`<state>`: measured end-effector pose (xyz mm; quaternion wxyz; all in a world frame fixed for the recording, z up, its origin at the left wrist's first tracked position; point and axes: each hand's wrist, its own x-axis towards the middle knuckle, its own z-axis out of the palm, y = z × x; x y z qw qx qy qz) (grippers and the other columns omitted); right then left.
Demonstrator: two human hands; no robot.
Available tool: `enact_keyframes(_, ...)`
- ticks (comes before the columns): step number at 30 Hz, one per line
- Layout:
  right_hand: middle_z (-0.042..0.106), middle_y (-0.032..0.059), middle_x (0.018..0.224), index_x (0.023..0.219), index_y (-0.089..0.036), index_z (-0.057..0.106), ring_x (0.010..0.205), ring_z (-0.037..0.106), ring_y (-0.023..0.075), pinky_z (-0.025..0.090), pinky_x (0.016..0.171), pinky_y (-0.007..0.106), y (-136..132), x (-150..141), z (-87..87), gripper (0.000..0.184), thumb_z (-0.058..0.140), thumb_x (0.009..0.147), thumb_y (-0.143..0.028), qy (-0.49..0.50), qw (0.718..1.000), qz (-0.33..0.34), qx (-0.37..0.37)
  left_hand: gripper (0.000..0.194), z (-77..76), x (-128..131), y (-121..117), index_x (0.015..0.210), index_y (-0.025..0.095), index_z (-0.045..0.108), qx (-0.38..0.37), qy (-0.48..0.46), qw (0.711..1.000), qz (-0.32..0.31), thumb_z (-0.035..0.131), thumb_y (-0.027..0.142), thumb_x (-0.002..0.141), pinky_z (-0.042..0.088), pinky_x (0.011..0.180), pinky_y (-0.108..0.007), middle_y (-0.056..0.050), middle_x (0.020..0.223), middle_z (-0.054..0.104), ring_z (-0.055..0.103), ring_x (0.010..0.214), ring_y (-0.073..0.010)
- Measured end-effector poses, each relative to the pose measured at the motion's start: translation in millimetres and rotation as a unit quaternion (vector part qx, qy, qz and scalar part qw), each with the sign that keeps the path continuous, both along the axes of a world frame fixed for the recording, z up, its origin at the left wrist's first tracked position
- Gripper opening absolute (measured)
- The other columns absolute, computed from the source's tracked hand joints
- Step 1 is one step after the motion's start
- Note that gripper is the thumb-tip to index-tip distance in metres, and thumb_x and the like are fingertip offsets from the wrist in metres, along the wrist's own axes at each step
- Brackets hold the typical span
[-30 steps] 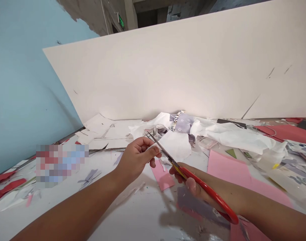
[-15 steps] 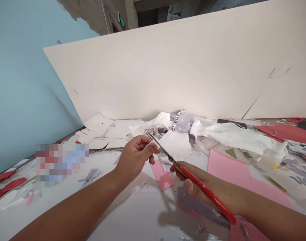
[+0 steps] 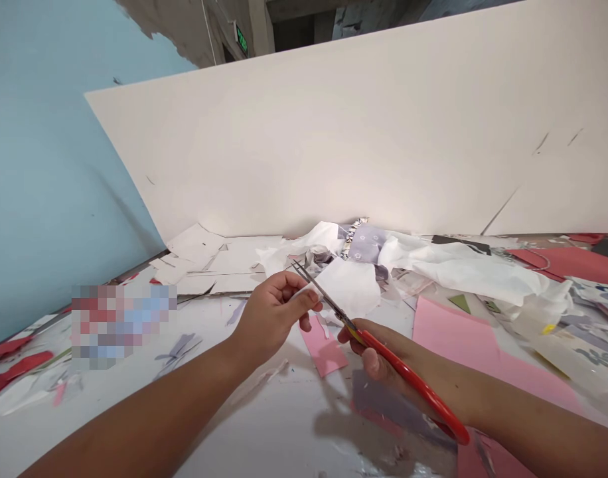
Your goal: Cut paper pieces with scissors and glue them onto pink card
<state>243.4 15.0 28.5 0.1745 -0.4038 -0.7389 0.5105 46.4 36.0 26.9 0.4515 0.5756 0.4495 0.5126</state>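
Observation:
My right hand (image 3: 378,345) is wrapped round the red handles of a pair of scissors (image 3: 408,378). The blades point up and to the left, parted only slightly at the tips, and pass close by my left fingers. My left hand (image 3: 279,309) pinches a small piece of white paper (image 3: 306,289) between thumb and fingers, right at the blades. Most of that piece is hidden by the fingers. Behind the blades lies a larger white sheet (image 3: 348,282); whether it joins the pinched piece I cannot tell. A small pink paper (image 3: 324,352) lies below, between my hands.
A tall white board (image 3: 334,133) stands along the table's back. Crumpled white paper (image 3: 463,265), pink sheets (image 3: 463,338) and red paper (image 3: 573,265) spread over the right side. Torn white card (image 3: 199,255) is piled back left. Red scraps (image 3: 22,368) lie far left.
My left hand has shifted slightly to the right and down, nearer the scissors' pivot. My right hand and the scissors are almost still.

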Motion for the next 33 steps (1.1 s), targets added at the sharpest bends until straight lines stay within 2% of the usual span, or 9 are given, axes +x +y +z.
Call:
enact_keyframes(5, 0.037, -0.002, 0.073, 0.079, -0.021, 0.045, 0.066, 0.036, 0.0144, 0.037, 0.066, 0.029, 0.1, -0.5, 1.3, 0.035, 0.039, 0.079, -0.056, 0.018, 1.0, -0.005, -0.013, 0.022, -0.1, -0.4, 0.9, 0.07, 0.018, 0.054, 0.005, -0.006, 1.0, -0.015, 0.065, 0.036, 0.07, 0.042, 0.048, -0.021, 0.002, 0.063, 0.064, 0.05, 0.044, -0.006)
enact_keyframes(14, 0.033, -0.0038, 0.069, 0.073, -0.02, 0.04, 0.064, 0.031, 0.0124, 0.031, 0.063, 0.027, -2.3, -0.6, 6.6, 0.046, 0.038, 0.076, -0.066, 0.028, 0.999, 0.001, -0.032, 0.022, -0.8, -0.5, 1.3, 0.071, 0.017, 0.054, -0.004, -0.03, 0.999, -0.023, 0.066, 0.035, 0.07, 0.042, 0.048, -0.02, 0.002, 0.062, 0.065, 0.049, 0.043, -0.0053)
enact_keyframes(22, 0.028, -0.0054, 0.063, 0.067, -0.019, 0.034, 0.057, 0.025, 0.0103, 0.026, 0.055, 0.024, 0.4, -0.7, -2.0, 0.046, 0.032, 0.081, -0.063, 0.047, 0.999, 0.011, -0.003, 0.022, 1.5, -0.3, 3.7, 0.07, 0.016, 0.053, -0.035, -0.069, 0.996, -0.04, 0.067, 0.033, 0.069, 0.039, 0.045, -0.018, 0.001, 0.06, 0.065, 0.047, 0.041, -0.0035)
enact_keyframes(29, 0.025, -0.0064, 0.061, 0.064, -0.02, 0.032, 0.051, 0.024, 0.0082, 0.029, 0.046, 0.02, 1.5, -3.1, -21.1, 0.047, 0.038, 0.076, -0.066, 0.108, 0.993, -0.011, -0.045, 0.024, 1.9, -2.2, 4.2, 0.069, 0.016, 0.05, -0.07, -0.09, 0.993, -0.042, 0.068, 0.031, 0.068, 0.036, 0.044, -0.017, 0.002, 0.058, 0.064, 0.046, 0.038, -0.0026)
enact_keyframes(33, 0.02, -0.0078, 0.058, 0.063, -0.022, 0.028, 0.047, 0.023, 0.0074, 0.031, 0.044, 0.022, 0.9, -5.7, -28.1, 0.048, 0.037, 0.076, -0.066, 0.121, 0.987, -0.038, -0.094, 0.023, 3.6, -1.6, 3.9, 0.068, 0.016, 0.049, -0.081, -0.096, 0.991, -0.042, 0.068, 0.03, 0.069, 0.035, 0.044, -0.017, 0.002, 0.057, 0.064, 0.045, 0.037, -0.0021)
